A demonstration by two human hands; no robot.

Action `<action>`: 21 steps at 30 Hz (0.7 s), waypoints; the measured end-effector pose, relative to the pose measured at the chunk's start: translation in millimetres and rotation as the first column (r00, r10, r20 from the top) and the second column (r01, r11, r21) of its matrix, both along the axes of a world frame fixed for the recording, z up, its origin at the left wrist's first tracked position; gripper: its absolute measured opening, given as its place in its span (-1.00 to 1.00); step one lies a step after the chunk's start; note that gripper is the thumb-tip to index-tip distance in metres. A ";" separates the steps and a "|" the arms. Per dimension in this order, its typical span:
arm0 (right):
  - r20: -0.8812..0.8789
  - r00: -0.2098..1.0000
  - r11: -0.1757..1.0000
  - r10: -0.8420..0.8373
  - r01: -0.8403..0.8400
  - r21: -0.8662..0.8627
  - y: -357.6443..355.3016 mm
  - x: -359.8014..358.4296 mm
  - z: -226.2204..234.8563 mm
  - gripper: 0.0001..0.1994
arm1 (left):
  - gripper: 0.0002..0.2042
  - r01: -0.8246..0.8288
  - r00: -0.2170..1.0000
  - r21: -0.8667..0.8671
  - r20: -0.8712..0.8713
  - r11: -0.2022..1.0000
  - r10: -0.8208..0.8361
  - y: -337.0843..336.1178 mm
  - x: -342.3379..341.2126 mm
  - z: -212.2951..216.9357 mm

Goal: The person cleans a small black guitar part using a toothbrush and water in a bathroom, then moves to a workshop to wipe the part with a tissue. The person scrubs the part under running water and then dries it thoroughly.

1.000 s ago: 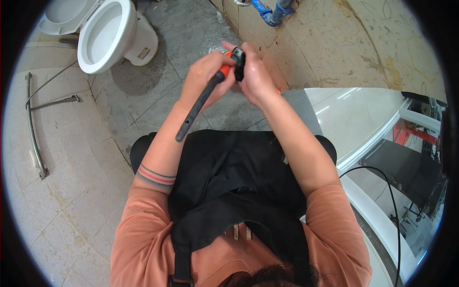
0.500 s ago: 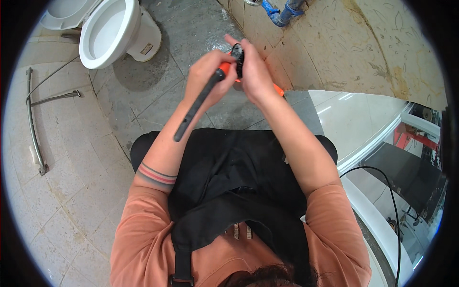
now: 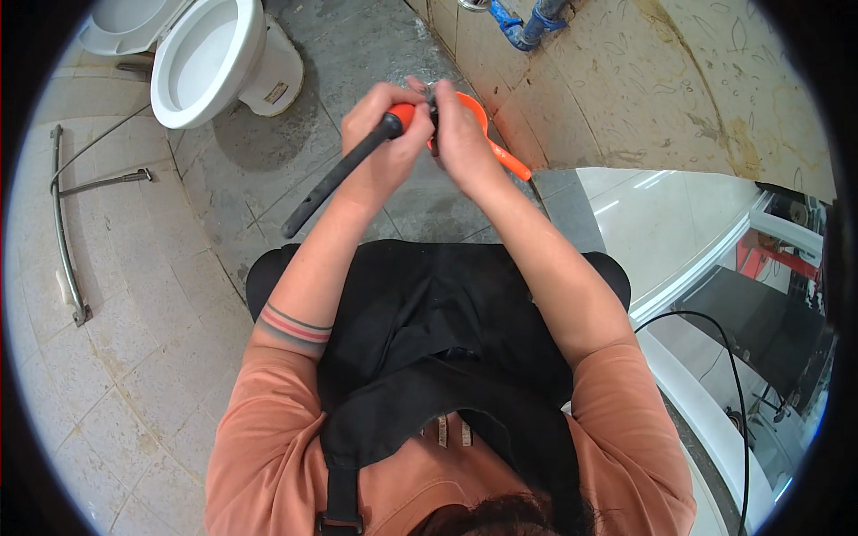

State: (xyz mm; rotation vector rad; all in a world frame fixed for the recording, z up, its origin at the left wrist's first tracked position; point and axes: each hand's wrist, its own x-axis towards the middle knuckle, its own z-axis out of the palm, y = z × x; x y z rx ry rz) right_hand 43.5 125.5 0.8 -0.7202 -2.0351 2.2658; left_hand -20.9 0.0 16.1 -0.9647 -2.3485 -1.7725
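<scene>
My left hand (image 3: 382, 121) is wrapped round the orange collar of a tool with a long black handle (image 3: 344, 174). The handle slants down to the left, over my left forearm. My right hand (image 3: 462, 138) is closed at the tool's dark head end, its fingers close to those of my left. Between the hands only a little of the dark head shows, so I cannot tell what kind of tool it is. Just beyond my right hand, an orange dipper (image 3: 509, 159) lies on the grey floor tiles, its bowl partly hidden by the hand.
A white toilet (image 3: 210, 67) with its lid raised stands at the far left. Metal grab bars (image 3: 61, 223) are fixed along the left tiled wall. Blue pipes (image 3: 532, 29) come out at the far right wall. A black cable (image 3: 728, 348) hangs at the right.
The handle's free end has swung left and up, to a flatter slant. Both hands have shifted slightly left, and more of the orange dipper shows. The dark head is now more covered.
</scene>
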 end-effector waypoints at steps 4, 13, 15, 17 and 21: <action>-0.032 0.999 0.999 -0.017 0.016 -0.045 8.2 4.1 2.1 -0.11 | -0.91 0.118 0.993 -0.141 0.007 0.983 -0.118 -7.9 -8.5 9.3; -0.066 0.990 0.972 -0.127 0.111 -0.208 8.7 9.2 14.0 -0.08 | -0.89 0.052 0.988 -0.151 -0.134 0.987 -0.073 -6.9 2.3 8.2; -0.002 0.999 0.997 -0.051 0.051 -0.059 8.5 9.8 3.1 -0.09 | -0.89 -0.032 0.994 -0.030 -0.108 0.999 0.029 -2.1 1.3 7.1; 0.023 0.999 0.999 -0.037 0.037 0.004 8.8 11.3 -3.4 -0.10 | -0.88 0.012 0.986 -0.008 -0.168 1.000 -0.013 0.0 6.6 3.7; 0.000 0.997 0.997 -0.082 0.082 0.016 9.8 15.9 -1.4 -0.11 | -0.91 0.062 0.991 -0.105 -0.110 0.993 -0.074 0.4 7.6 10.4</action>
